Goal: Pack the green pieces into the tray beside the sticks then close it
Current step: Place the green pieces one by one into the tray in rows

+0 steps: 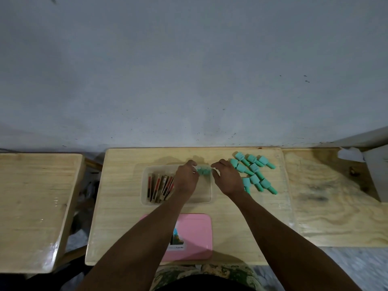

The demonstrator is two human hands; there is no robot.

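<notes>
Where wall (189,70) meets table (231,206)

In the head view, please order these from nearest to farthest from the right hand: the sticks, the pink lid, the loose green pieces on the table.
From the right hand:
1. Loose green pieces, just to its right on the table.
2. Sticks, at the tray's left end, beyond the left hand.
3. Pink lid, near the table's front edge.

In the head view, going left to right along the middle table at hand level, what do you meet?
Sticks in the clear tray → left hand → green pieces in the tray → right hand → loose green pieces on the table.
</notes>
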